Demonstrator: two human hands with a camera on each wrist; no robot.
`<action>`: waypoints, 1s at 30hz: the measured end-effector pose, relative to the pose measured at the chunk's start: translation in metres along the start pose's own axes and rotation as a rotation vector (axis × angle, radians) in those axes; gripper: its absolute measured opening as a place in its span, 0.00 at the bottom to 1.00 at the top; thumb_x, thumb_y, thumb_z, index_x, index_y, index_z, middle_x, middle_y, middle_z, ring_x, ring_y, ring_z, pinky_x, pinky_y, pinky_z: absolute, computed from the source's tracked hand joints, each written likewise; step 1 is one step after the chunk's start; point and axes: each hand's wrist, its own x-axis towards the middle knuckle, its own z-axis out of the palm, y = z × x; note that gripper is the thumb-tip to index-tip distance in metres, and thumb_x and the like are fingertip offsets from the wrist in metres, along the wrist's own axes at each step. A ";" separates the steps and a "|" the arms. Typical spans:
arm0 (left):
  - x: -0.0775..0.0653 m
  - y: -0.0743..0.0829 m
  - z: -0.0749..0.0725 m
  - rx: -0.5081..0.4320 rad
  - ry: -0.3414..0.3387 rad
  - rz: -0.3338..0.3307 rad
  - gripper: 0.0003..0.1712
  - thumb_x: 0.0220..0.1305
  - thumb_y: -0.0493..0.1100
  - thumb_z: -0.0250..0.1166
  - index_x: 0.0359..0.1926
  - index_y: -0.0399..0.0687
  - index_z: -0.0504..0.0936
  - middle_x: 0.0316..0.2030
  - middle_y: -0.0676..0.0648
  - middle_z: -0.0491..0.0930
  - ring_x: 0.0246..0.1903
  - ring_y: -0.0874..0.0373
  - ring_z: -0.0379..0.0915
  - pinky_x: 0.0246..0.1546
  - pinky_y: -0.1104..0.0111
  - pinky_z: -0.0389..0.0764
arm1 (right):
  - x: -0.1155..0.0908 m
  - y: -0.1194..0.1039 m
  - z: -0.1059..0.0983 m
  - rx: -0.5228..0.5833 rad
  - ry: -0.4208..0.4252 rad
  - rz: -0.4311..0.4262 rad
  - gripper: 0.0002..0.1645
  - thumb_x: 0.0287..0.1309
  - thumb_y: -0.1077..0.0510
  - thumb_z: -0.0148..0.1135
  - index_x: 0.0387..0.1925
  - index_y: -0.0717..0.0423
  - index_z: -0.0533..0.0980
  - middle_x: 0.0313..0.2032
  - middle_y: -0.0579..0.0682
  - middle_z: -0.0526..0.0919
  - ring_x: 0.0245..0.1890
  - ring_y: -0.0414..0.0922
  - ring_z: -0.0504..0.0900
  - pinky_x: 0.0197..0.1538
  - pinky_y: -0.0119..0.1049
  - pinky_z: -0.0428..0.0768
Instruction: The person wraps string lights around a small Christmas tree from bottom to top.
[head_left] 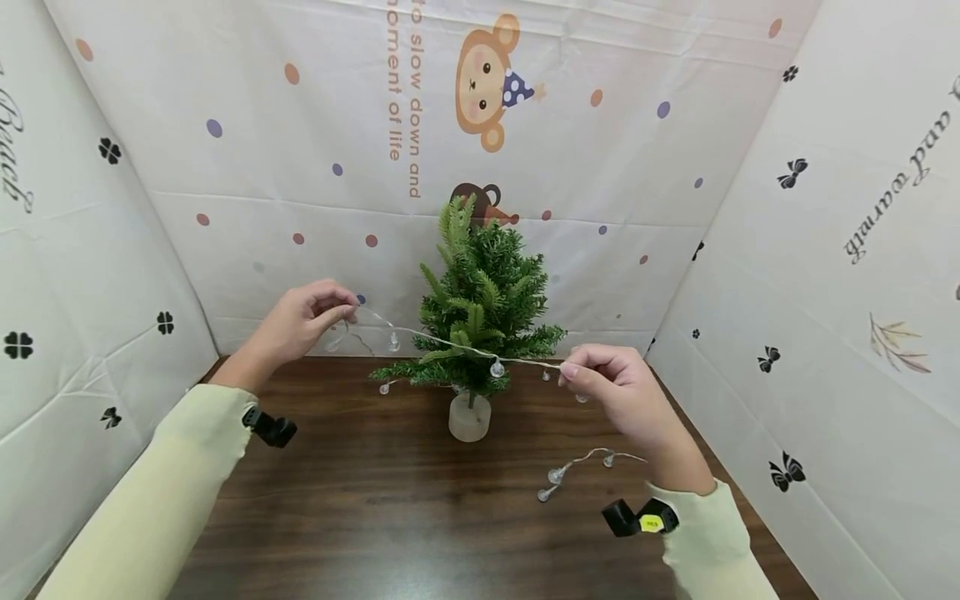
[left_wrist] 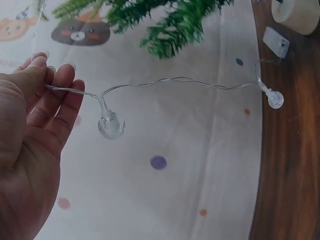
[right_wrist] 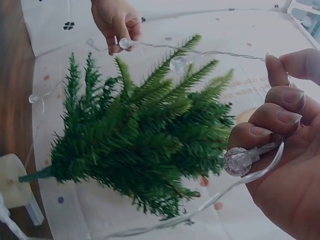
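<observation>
A small green artificial Christmas tree stands upright on a pale round base. In front of its branches hangs a string of lights with clear round bulbs, stretched between both hands. My left hand, left of the tree, pinches the wire between thumb and forefinger; a bulb dangles close by in the left wrist view. To the right of the tree and lower, my right hand pinches the other end of this span. Another bulb lies against its curled fingers in the right wrist view.
More of the string, with several bulbs, lies on the dark wooden table at front right. A small white box sits beside the tree base. Printed white cloth encloses the back and both sides.
</observation>
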 end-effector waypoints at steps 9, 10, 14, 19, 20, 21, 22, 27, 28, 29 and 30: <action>0.016 0.021 0.004 -0.061 -0.020 0.070 0.05 0.73 0.35 0.63 0.44 0.44 0.85 0.37 0.45 0.85 0.32 0.68 0.81 0.27 0.75 0.77 | -0.004 -0.002 -0.016 0.158 0.051 -0.080 0.14 0.70 0.72 0.51 0.26 0.67 0.74 0.23 0.52 0.67 0.23 0.49 0.61 0.25 0.36 0.66; 0.016 0.022 0.005 -0.076 -0.025 0.074 0.05 0.73 0.34 0.62 0.44 0.44 0.85 0.37 0.45 0.84 0.33 0.68 0.81 0.28 0.75 0.78 | -0.005 -0.002 -0.019 0.177 0.045 -0.077 0.14 0.70 0.72 0.50 0.25 0.68 0.72 0.22 0.52 0.65 0.24 0.49 0.60 0.26 0.36 0.65; 0.016 0.023 0.008 -0.140 -0.043 0.089 0.05 0.72 0.32 0.62 0.43 0.40 0.84 0.36 0.42 0.85 0.35 0.69 0.83 0.33 0.78 0.81 | -0.005 -0.001 -0.025 0.254 0.007 -0.151 0.15 0.68 0.77 0.45 0.26 0.68 0.72 0.22 0.53 0.63 0.24 0.51 0.58 0.26 0.36 0.62; 0.013 0.031 0.013 -0.170 -0.067 0.108 0.06 0.72 0.31 0.62 0.43 0.40 0.84 0.36 0.40 0.87 0.34 0.68 0.83 0.32 0.77 0.81 | -0.005 -0.001 -0.031 0.394 -0.072 -0.315 0.22 0.60 0.84 0.34 0.25 0.67 0.71 0.21 0.53 0.61 0.23 0.50 0.58 0.25 0.39 0.58; 0.013 0.033 0.014 -0.173 -0.071 0.119 0.06 0.71 0.30 0.62 0.43 0.40 0.84 0.35 0.40 0.87 0.34 0.68 0.82 0.32 0.77 0.80 | -0.005 0.000 -0.033 0.411 -0.085 -0.340 0.22 0.59 0.84 0.32 0.24 0.67 0.70 0.21 0.53 0.60 0.23 0.50 0.59 0.25 0.39 0.58; 0.012 0.035 0.015 -0.180 -0.076 0.134 0.07 0.71 0.29 0.61 0.43 0.41 0.84 0.36 0.40 0.86 0.34 0.67 0.82 0.31 0.76 0.80 | -0.006 0.000 -0.034 0.425 -0.095 -0.361 0.22 0.57 0.85 0.31 0.24 0.67 0.69 0.21 0.53 0.60 0.23 0.50 0.59 0.26 0.40 0.58; 0.012 0.036 0.016 -0.187 -0.080 0.147 0.07 0.71 0.29 0.62 0.42 0.41 0.84 0.36 0.41 0.86 0.34 0.66 0.82 0.31 0.76 0.80 | -0.006 0.001 -0.036 0.440 -0.105 -0.378 0.22 0.56 0.85 0.31 0.23 0.67 0.69 0.21 0.53 0.60 0.23 0.49 0.60 0.26 0.40 0.58; 0.012 0.046 0.023 -0.228 -0.115 0.235 0.10 0.69 0.26 0.62 0.43 0.43 0.85 0.36 0.42 0.84 0.33 0.64 0.82 0.28 0.74 0.79 | -0.011 0.005 -0.047 0.524 -0.134 -0.450 0.20 0.54 0.85 0.30 0.22 0.69 0.67 0.21 0.53 0.59 0.23 0.49 0.58 0.29 0.41 0.57; 0.011 0.048 0.024 -0.234 -0.123 0.251 0.11 0.68 0.26 0.62 0.43 0.43 0.85 0.35 0.43 0.84 0.33 0.64 0.82 0.28 0.74 0.79 | -0.011 0.005 -0.050 0.543 -0.141 -0.461 0.20 0.54 0.85 0.30 0.22 0.70 0.67 0.21 0.54 0.59 0.23 0.49 0.57 0.29 0.41 0.56; 0.011 0.049 0.025 -0.241 -0.131 0.268 0.11 0.68 0.25 0.62 0.43 0.42 0.85 0.35 0.43 0.84 0.33 0.64 0.81 0.28 0.74 0.79 | -0.012 0.006 -0.052 0.560 -0.148 -0.471 0.20 0.53 0.85 0.29 0.22 0.71 0.67 0.21 0.54 0.59 0.23 0.50 0.57 0.29 0.40 0.56; 0.011 0.051 0.026 -0.249 -0.139 0.282 0.11 0.68 0.25 0.62 0.43 0.42 0.85 0.36 0.43 0.83 0.33 0.64 0.82 0.29 0.74 0.80 | -0.012 0.006 -0.055 0.573 -0.154 -0.479 0.20 0.53 0.85 0.29 0.21 0.71 0.67 0.21 0.54 0.58 0.23 0.49 0.56 0.29 0.40 0.55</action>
